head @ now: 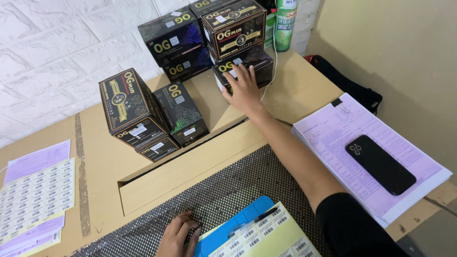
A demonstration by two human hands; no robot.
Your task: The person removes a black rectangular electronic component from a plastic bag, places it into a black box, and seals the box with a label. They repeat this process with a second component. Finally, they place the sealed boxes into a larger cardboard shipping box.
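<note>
**Right hand on the bottom box of the back stack**

The counter (100,162) is pale brown board and runs from the white brick-pattern wall to the near edge, with a raised back shelf and a dark woven mat (238,185) on the lower part. On the right lies a thick pad of pink forms (333,128), held by a black clip at its top edge, and a black phone (380,164) rests face down on it. Sheets of small barcode stickers (35,195) lie at the far left, over more pink paper.

Two groups of boxes stand on the shelf. The left group (143,116) is black cartons with gold or green trim, leaning together. The back stack (209,33) stands against the wall, beside a green spray can (284,24).

The bottom box (250,66) of that stack is black with gold print and a small white label on top. The right hand (243,88) lies open on its near face, fingers spread, touching it.

The left hand (178,235) rests on the mat with its fingers curled loosely, holding nothing, just beside a blue clipboard (235,226) that carries a yellow-green sticker sheet (271,238) and a black pen (259,217).
</note>
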